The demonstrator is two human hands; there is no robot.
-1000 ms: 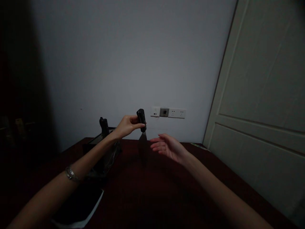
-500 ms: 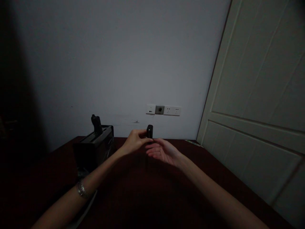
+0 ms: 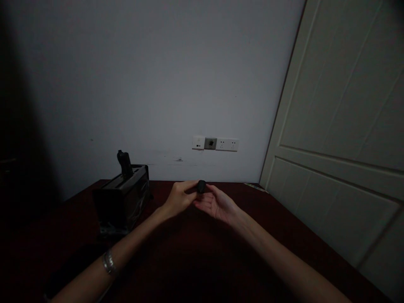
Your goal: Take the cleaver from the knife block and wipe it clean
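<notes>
A small, dark black-ended object [image 3: 201, 186] is pinched between the thumb and fingers of my left hand [image 3: 180, 199], held up in front of me over the table. Its end points roughly towards me, and the dim light hides its full shape. My right hand [image 3: 218, 205] sits just right of it, palm turned up and inward. The right thumb reaches the object's right side, while the other fingers stretch out apart below it. To the left stands a black slotted box like a knife block [image 3: 124, 198], with a black handle [image 3: 125, 164] sticking up from its top.
The dark red tabletop [image 3: 189, 261] runs back to a pale wall [image 3: 173, 75]. White socket plates [image 3: 227, 144] are set in that wall. A thin flat strip [image 3: 256, 187] lies at the far right edge, near a white panelled door [image 3: 341, 105].
The black-ended object has tipped from upright to pointing more towards me and sits lower. My left hand has dropped a little with it; my right hand has barely moved.
</notes>
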